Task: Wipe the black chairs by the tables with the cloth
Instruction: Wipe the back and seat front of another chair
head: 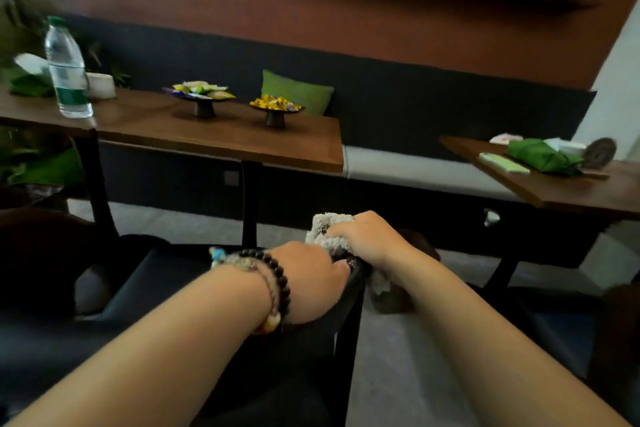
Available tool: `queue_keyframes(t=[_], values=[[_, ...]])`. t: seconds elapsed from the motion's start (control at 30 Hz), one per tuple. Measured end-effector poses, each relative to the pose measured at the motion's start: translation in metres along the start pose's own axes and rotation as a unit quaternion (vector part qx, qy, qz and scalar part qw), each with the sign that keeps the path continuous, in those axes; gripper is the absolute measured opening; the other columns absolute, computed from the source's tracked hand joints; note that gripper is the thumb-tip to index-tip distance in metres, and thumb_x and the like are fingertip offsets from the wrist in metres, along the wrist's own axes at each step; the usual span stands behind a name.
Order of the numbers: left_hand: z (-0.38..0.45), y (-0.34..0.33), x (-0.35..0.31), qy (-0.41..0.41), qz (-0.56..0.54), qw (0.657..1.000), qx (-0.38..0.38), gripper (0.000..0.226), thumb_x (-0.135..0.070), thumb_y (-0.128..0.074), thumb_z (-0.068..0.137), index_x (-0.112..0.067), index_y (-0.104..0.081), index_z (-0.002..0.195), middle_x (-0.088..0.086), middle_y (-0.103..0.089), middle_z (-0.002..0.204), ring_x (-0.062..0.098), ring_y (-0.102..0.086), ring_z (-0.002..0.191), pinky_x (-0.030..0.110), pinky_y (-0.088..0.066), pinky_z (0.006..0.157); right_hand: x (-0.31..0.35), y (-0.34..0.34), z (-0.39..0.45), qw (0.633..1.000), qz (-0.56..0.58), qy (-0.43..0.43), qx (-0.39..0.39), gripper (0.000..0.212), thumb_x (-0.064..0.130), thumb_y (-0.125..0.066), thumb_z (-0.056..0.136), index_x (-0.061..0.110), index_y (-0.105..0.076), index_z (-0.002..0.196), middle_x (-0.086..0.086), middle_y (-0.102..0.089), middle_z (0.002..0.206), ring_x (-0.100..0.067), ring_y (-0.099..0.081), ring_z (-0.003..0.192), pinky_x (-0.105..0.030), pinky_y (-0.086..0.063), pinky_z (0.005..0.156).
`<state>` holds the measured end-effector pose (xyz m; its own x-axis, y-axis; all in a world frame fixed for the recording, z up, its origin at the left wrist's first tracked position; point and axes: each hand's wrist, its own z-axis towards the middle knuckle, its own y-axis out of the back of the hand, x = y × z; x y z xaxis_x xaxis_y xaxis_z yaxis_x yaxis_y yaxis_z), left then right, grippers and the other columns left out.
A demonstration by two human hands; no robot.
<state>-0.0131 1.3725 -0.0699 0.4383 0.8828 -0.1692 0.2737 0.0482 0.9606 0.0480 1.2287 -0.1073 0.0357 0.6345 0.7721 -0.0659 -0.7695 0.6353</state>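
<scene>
A black chair [166, 291] with a dark seat fills the lower left, its right armrest running under both hands. My left hand [308, 277], with bead bracelets on the wrist, grips that armrest near its front end. Just ahead of it my right hand [367, 236] holds a fluffy grey-white cloth [329, 229] bunched against the armrest's tip; part of the cloth hangs down below the hand. A second black chair [561, 322] shows at the lower right, mostly cut off by the frame edge.
A wooden table [242, 142] stands ahead with a water bottle [67, 69] and two snack stands [202, 94]. Another table [571, 187] at the right carries a green bundle [543, 156]. A grey bench [415, 170] with a green cushion [298, 92] lines the wall.
</scene>
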Motion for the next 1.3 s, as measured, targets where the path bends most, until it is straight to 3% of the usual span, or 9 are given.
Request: queue_keyframes(t=[0.13,0.23,0.33,0.43,0.63,0.8,1.0,1.17,1.3], values=[[-0.008,0.006,-0.011,-0.004,0.034,0.999,-0.03,0.045,-0.03,-0.019,0.106,-0.008,-0.046,0.134,0.011,-0.049,0.133,0.015,-0.049,0.093,0.024,-0.027,0.062,-0.005,-0.002,-0.009,0.992,0.121,0.006,-0.02,0.015,0.022,-0.07,0.079,0.009,-0.076,0.084,-0.007,-0.076,0.083,-0.022,-0.072,0.086,-0.037,-0.055,0.082],[-0.015,0.01,-0.01,-0.028,0.032,0.998,-0.045,0.047,-0.035,-0.02,0.106,-0.01,-0.045,0.137,0.01,-0.045,0.142,0.013,-0.048,0.105,0.022,-0.029,0.069,-0.013,0.0,-0.022,0.979,0.192,0.065,-0.038,0.016,0.014,-0.061,0.091,0.014,-0.072,0.079,0.009,-0.072,0.064,-0.001,-0.068,0.059,-0.013,-0.049,0.053],[-0.007,0.013,-0.009,-0.012,0.022,0.999,-0.038,0.04,-0.04,-0.025,0.105,-0.016,-0.05,0.086,0.006,-0.057,0.115,0.005,-0.042,0.067,0.014,-0.032,0.049,-0.031,0.002,-0.038,0.962,0.24,0.092,-0.092,0.023,0.021,-0.058,0.095,0.015,-0.071,0.078,0.005,-0.072,0.07,-0.006,-0.067,0.063,-0.017,-0.051,0.055],[0.003,0.013,-0.003,0.026,0.003,0.999,-0.043,0.045,-0.05,-0.035,0.1,-0.02,-0.046,0.068,0.005,-0.055,0.081,0.01,-0.044,0.062,0.02,-0.036,0.053,-0.048,-0.002,-0.048,0.945,0.284,0.128,-0.099,0.028,0.021,-0.054,0.097,0.013,-0.075,0.081,-0.006,-0.075,0.078,-0.012,-0.072,0.073,-0.016,-0.053,0.056],[0.003,0.013,0.006,0.069,-0.054,0.996,-0.02,0.048,-0.072,-0.052,0.08,-0.025,-0.055,0.069,-0.003,-0.06,0.079,0.009,-0.06,0.076,0.027,-0.041,0.064,-0.051,-0.007,-0.041,0.947,0.273,0.142,-0.087,0.026,0.024,-0.05,0.099,0.016,-0.075,0.096,-0.001,-0.076,0.09,-0.005,-0.071,0.084,-0.01,-0.05,0.062],[-0.001,0.015,0.005,0.076,-0.054,0.996,-0.012,0.048,-0.071,-0.049,0.082,-0.026,-0.06,0.073,-0.005,-0.057,0.073,0.009,-0.054,0.066,0.026,-0.042,0.066,-0.043,-0.006,-0.028,0.952,0.285,0.094,-0.059,0.018,0.025,-0.055,0.098,0.019,-0.071,0.091,0.002,-0.073,0.088,-0.014,-0.067,0.088,-0.026,-0.05,0.078],[0.0,0.012,0.004,0.074,-0.04,0.996,-0.026,0.05,-0.071,-0.046,0.084,-0.024,-0.062,0.077,-0.004,-0.058,0.076,0.01,-0.054,0.071,0.026,-0.042,0.069,-0.052,-0.037,-0.047,0.896,0.394,0.152,-0.137,0.025,0.019,-0.05,0.099,0.012,-0.072,0.092,0.0,-0.076,0.08,-0.008,-0.072,0.074,-0.014,-0.051,0.056],[0.0,0.014,0.003,0.054,-0.059,0.996,-0.032,0.038,-0.047,-0.042,0.098,-0.017,-0.063,0.088,-0.004,-0.054,0.079,0.013,-0.053,0.078,0.017,-0.039,0.067,-0.036,-0.026,-0.039,0.907,0.385,0.127,-0.113,0.024,0.022,-0.051,0.098,0.014,-0.072,0.089,-0.003,-0.072,0.077,-0.011,-0.068,0.069,-0.021,-0.053,0.057],[0.007,0.01,0.01,0.023,-0.025,0.997,-0.074,0.029,-0.033,-0.04,0.102,-0.014,-0.058,0.09,-0.005,-0.046,0.074,0.012,-0.047,0.07,0.007,-0.033,0.048,-0.043,-0.033,-0.046,0.884,0.419,0.159,-0.138,0.024,0.021,-0.054,0.097,0.018,-0.072,0.081,-0.003,-0.07,0.074,-0.011,-0.066,0.068,-0.019,-0.052,0.057]])
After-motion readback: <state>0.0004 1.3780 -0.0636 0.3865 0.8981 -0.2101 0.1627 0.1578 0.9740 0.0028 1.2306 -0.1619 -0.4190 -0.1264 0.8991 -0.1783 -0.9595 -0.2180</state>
